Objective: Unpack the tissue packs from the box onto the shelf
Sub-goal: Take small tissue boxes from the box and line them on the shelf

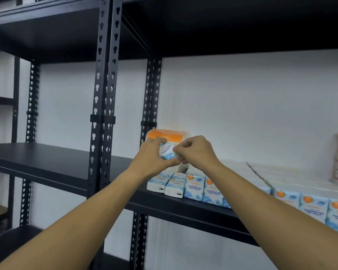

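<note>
A single head-worn view faces forward, close to the black shelf.

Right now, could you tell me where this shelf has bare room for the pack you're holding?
Free: the black shelf left of the upright post. Crowded: right of it, tissue packs line the front edge, where both hands hold the pack.

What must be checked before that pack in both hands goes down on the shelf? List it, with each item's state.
1. Held tissue pack pinched by left hand and right hand: ok.
2. Bare shelf board left of the row: ok.
3. Two flat packs at the row's left end lie apart from the upright packs: ok.
4. Orange-topped bundle behind the hands stable: cannot tell.
5. Box within reach: cannot tell, not in view.
</note>
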`<state>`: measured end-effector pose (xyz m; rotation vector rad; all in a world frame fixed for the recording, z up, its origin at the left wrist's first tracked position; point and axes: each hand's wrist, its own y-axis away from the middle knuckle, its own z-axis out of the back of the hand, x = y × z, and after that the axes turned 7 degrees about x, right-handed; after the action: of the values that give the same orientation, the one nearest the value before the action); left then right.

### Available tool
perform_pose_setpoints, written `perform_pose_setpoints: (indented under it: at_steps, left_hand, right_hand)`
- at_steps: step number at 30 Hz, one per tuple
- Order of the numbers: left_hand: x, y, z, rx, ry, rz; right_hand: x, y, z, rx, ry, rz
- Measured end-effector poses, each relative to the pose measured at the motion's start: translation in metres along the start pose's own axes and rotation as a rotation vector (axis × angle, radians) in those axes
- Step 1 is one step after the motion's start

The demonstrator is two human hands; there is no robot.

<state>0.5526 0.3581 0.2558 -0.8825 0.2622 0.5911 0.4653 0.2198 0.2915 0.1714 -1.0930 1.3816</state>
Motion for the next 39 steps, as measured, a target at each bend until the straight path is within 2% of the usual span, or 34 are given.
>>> perform_pose_setpoints:
  at_steps: [5, 10, 16, 25, 29, 36, 39]
  left_hand:
    - [0.003, -0.008, -0.001, 0.013, -0.068, 0.0]
    - [0.012, -0.003, -0.004, 0.271, -0.03, 0.114]
    - [0.016, -0.004, -0.013, 0.421, 0.042, 0.104]
    - [0.015, -0.003, -0.022, 0.5, 0.002, 0.094]
    - [0.012, -0.007, -0.017, 0.455, -0.042, 0.075]
    - [0.016, -0.005, -0.022, 0.218, -0.038, 0.052]
    - [0.021, -0.002, -0.03, 0.202, -0.045, 0.077]
  right_hand:
    - [-0.006, -0.003, 0.004, -0.012, 0.042, 0.02]
    - [-0.024, -0.008, 0.013, -0.064, 0.177, 0.027]
    - [-0.043, -0.01, 0.021, -0.084, 0.389, 0.023]
    - [-0.067, -0.005, 0.026, 0.143, 0.549, -0.132]
    - [-0.07, -0.004, 0.025, 0.108, 0.581, -0.095]
    - [-0.078, -0.004, 0.023, 0.09, 0.566, -0.067]
    - [-0.08, -0.004, 0.022, 0.083, 0.562, -0.074]
